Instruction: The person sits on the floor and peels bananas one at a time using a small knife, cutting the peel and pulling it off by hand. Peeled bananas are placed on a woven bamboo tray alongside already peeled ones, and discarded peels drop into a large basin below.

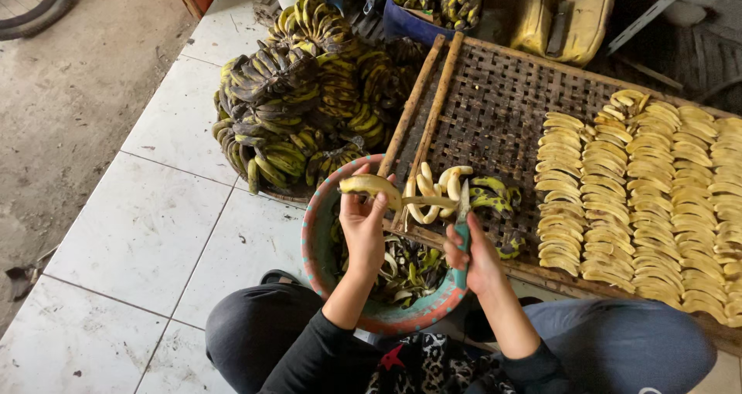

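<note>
My left hand (363, 228) grips a peeled banana (371, 185) over the peel-filled basin (318, 232); my right hand (475, 259) clasps a teal-handled knife (462, 224), its blade touching the banana.

You have no labels, signs or screens before you; only a yellow bag (568, 11) (soft, slumped) lies at the top edge, beyond the woven tray (495, 108).

Home yard banana-drying workspace.
I sit on white floor tiles (147, 232); heaped unpeeled bananas (301, 93), woven bamboo rack (495, 108) lined with peeled slices (649, 193).
</note>
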`<move>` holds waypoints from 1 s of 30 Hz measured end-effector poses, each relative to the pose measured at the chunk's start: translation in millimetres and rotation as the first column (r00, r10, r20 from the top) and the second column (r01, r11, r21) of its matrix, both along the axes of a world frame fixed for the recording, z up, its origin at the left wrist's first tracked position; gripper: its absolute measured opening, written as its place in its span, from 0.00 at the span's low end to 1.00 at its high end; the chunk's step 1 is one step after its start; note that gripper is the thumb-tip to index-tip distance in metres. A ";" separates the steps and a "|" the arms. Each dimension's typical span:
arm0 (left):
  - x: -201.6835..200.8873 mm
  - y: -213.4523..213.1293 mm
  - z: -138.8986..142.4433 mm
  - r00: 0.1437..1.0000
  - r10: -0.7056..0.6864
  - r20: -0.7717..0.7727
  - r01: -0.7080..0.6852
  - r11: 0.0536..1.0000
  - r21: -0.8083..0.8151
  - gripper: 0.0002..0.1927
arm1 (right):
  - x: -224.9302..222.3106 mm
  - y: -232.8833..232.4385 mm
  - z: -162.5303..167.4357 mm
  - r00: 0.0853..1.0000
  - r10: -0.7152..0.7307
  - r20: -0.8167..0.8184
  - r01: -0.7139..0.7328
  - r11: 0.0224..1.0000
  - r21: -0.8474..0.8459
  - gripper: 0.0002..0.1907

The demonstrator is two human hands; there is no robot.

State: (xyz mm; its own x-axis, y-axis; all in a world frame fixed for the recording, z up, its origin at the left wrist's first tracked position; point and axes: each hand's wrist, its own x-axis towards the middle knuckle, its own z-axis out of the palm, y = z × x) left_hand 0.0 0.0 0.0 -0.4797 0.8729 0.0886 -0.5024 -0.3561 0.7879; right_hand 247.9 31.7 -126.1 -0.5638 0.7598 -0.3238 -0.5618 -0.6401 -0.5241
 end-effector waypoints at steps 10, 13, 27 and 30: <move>11.5 13.6 -49.1 0.933 -0.006 0.361 0.053 0.991 -0.121 0.20 | -49.0 -47.6 22.4 0.240 0.117 0.964 -0.618 0.784 0.059 0.27; 19.1 14.6 -68.4 0.965 0.042 0.258 0.015 0.977 -0.215 0.19 | -40.0 -35.3 34.4 0.176 -0.247 0.953 -0.643 0.704 0.302 0.26; 40.3 -0.2 -76.2 0.953 -0.224 0.203 0.283 0.897 -0.339 0.17 | -83.3 -19.2 56.3 0.474 -0.613 0.633 -0.072 0.689 0.721 0.09; 42.7 2.2 -71.4 0.866 -0.201 0.458 0.353 0.895 -0.274 0.20 | -78.0 -16.0 48.4 0.564 -0.549 0.617 0.062 0.773 0.631 0.10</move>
